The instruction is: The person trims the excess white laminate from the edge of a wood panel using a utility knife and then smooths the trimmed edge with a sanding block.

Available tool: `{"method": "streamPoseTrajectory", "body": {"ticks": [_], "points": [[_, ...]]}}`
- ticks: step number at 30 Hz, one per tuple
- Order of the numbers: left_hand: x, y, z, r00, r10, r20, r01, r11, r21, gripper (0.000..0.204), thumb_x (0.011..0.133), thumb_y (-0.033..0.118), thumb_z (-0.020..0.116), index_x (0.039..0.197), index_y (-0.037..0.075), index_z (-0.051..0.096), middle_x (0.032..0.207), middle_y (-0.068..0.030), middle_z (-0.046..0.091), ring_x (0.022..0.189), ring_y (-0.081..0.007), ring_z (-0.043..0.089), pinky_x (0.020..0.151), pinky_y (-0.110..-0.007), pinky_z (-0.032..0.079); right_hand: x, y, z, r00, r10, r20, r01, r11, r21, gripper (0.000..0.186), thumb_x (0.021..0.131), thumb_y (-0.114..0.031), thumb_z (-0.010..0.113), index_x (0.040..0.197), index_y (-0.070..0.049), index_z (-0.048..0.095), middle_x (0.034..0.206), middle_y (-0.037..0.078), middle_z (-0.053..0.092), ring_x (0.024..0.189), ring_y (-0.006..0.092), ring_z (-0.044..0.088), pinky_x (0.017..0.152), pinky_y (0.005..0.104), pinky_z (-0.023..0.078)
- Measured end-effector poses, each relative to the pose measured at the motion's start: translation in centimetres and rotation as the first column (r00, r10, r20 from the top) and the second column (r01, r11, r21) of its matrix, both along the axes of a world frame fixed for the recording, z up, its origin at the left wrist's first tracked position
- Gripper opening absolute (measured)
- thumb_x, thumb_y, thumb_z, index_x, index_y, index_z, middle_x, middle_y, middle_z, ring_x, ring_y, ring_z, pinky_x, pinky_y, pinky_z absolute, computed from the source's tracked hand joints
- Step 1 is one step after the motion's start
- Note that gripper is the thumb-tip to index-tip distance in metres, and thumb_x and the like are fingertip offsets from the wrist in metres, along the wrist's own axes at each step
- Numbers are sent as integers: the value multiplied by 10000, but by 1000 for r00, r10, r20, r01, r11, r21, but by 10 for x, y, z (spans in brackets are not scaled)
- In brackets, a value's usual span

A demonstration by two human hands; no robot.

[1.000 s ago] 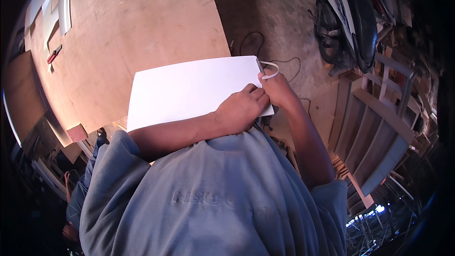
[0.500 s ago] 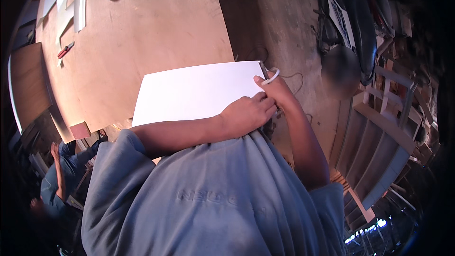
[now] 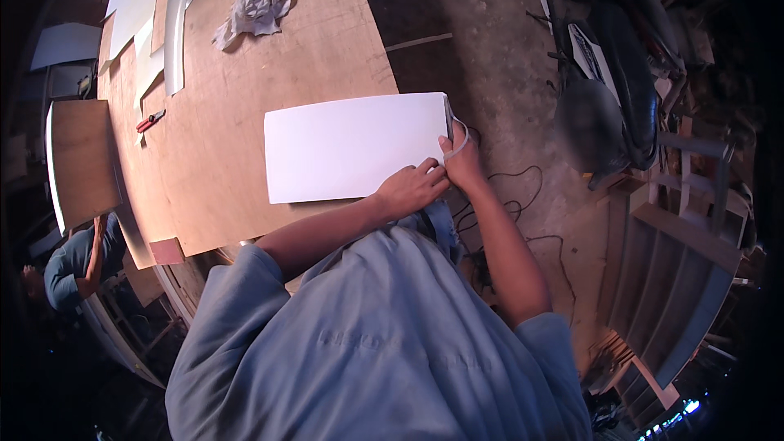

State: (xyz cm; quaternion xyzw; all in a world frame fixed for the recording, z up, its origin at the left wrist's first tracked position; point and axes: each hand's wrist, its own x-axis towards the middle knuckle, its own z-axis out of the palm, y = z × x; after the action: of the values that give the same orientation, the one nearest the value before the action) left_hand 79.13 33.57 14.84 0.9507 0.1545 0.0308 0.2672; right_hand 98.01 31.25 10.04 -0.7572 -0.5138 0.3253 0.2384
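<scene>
A white rectangular panel [image 3: 351, 147] lies flat at the right edge of a plywood table [image 3: 245, 73]. My left hand [image 3: 412, 188] presses on the panel's near right corner with its fingers curled over it. My right hand [image 3: 461, 162] is at the panel's right edge, just past the left hand. It pinches a thin pale strip [image 3: 462, 132] that loops up from that edge. Both forearms reach forward from my grey-blue shirt.
On the table lie a crumpled cloth [image 3: 253, 8], a small red tool [image 3: 151, 121] and pale sheets [image 3: 135, 16]. A motorcycle [image 3: 612, 73] and wooden frames [image 3: 686, 261] stand to the right. Cables [image 3: 523, 196] trail on the floor. Another person [image 3: 73, 265] crouches at lower left.
My right hand has slid a little nearer along the panel's right edge with the strip. My left hand stays on the corner.
</scene>
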Motion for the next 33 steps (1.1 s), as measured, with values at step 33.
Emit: {"method": "streamPoseTrajectory", "body": {"ticks": [33], "points": [[35,127,-54,830,553,81,-541,831,-128,237,977,306,701,1166,172,746,1032,-32,661,1009,-230,608,853,-398,453,3,69,99,992,-119,-41,72,803,-592,321,1041,-80,546,1346,5,602,1067,265,697,964,408,681,805,517,528]]}}
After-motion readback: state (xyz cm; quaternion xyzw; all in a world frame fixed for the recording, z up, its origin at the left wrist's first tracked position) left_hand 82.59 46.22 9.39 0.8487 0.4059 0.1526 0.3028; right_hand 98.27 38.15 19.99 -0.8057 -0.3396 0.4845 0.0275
